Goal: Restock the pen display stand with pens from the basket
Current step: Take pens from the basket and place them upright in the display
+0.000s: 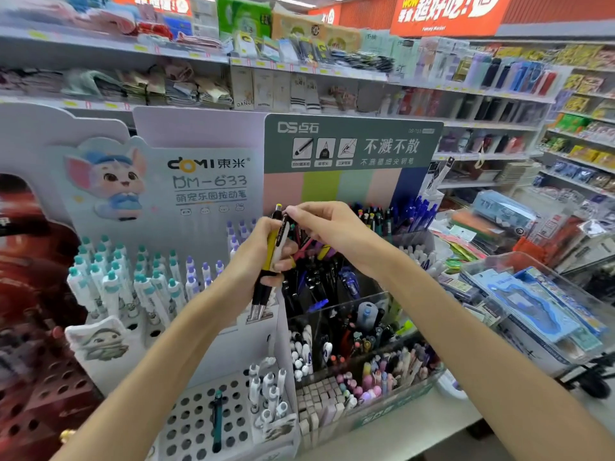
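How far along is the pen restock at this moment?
Midway, by the look of it. Done: the DS stand already holds many pens. In hand: left hand grips a bundle of pens; right hand pinches one from it. Left: that bundle. No basket is in view.

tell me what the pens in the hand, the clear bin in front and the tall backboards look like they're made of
Pens in the left hand: probably plastic, with glossy yellow, white and black barrels; the silvery tips may be metal.
Clear bin: seemingly acrylic or similar hard plastic, see-through with bright edges.
Backboards: likely printed card or thin plastic sheet, flat and matte; I can't tell which.
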{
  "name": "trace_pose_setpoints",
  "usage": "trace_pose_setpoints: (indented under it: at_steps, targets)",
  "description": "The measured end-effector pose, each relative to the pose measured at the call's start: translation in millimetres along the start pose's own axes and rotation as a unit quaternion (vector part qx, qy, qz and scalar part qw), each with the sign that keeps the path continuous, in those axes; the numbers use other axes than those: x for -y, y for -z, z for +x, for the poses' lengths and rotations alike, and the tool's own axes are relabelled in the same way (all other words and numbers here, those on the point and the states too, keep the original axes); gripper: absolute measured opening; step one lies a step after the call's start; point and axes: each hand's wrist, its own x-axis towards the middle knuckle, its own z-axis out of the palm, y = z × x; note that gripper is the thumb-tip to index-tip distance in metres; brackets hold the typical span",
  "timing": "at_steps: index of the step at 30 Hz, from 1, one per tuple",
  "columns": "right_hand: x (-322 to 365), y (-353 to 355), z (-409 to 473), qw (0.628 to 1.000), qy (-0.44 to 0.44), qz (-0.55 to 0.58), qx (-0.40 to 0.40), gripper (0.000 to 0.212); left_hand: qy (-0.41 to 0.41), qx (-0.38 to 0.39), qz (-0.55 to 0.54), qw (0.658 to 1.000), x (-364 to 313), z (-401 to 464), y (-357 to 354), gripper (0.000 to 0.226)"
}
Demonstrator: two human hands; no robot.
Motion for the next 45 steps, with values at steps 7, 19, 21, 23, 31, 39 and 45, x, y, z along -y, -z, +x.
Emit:
trace_pose_setpoints:
  at_steps: [7,19,21,23,31,39,45]
  targets:
    - [-8,33,-5,0.95,0.01,0.128,-0.285,0.022,-0.209,-0.145,0.324,0.911,-25,21,7,0.038]
    - [-34,43,-8,0.932,0.047,0.009,-0.359,0.02,-0.389,-0.231,0.558,0.695,-23,38,1,0.036]
    - [-35,44,-8,0.93,0.051,0.005,-0.364,0.019,-0.372,-0.219,0.609,0.666,-20,43,1,0.031]
    - [-35,44,-7,0.928,0.054,0.007,-0.368,0.017,-0.327,-0.197,0.674,0.632,-13,50,0,0.033]
    - [-38,38,-2,0.934,0.064,-0.019,-0.35,0.017,-0.386,-0.192,0.758,0.49,3,62,22,0.043]
    - [-31,32,2,0.927,0.129,-0.1,-0.338,0.015,-0.301,-0.167,0.721,0.601,5,58,15,0.038]
    - [-30,47,-5,0.92,0.126,-0.09,-0.361,0.014,-0.37,-0.134,0.702,0.594,-3,55,11,0.023]
